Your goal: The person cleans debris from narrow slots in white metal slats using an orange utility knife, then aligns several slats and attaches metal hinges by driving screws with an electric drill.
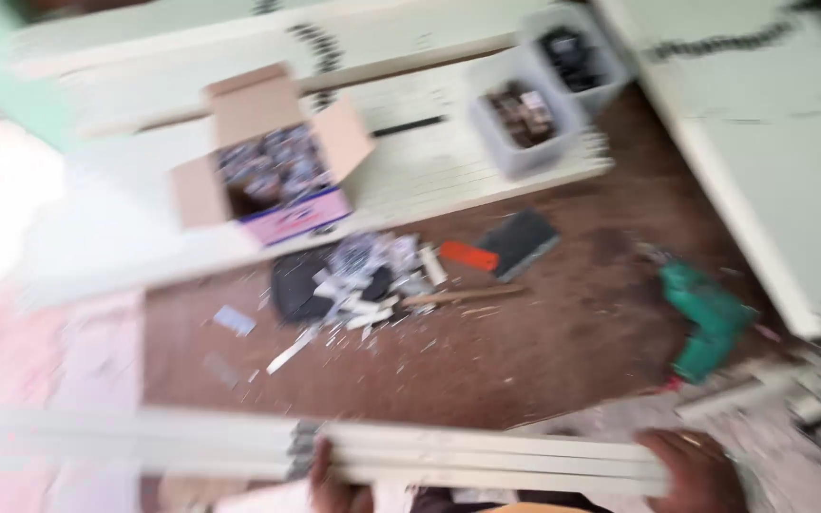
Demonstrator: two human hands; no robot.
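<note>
The picture is blurred, so small details cannot be read. At the bottom edge, both hands hold a bundle of long white strips [486,461] that lies almost level across the view. The left hand [334,480] grips the bundle near its middle, with the fingers curled up around the lower side of the strips. The right hand [696,470] is closed over the right end of the bundle, and its fingers wrap the top of it. The left part of the strips runs out to the left edge of the view.

Beyond the bundle is a brown table [544,342] with white chips and scraps on it. A green drill [710,323] lies on the right side of the table, well apart from the hands. Near the middle there is a pile of scraps [363,280] on something dark, and just beside it an orange tool [469,255] and a dark flat block [520,242]. A thin wooden stick [463,296] lies below them.

Farther back, an open cardboard box [273,157] full of small parts stands on white boards [448,161]. Two grey bins [548,85] with dark pieces inside stand to the right of it. A wide white panel [762,142] is on the right.
</note>
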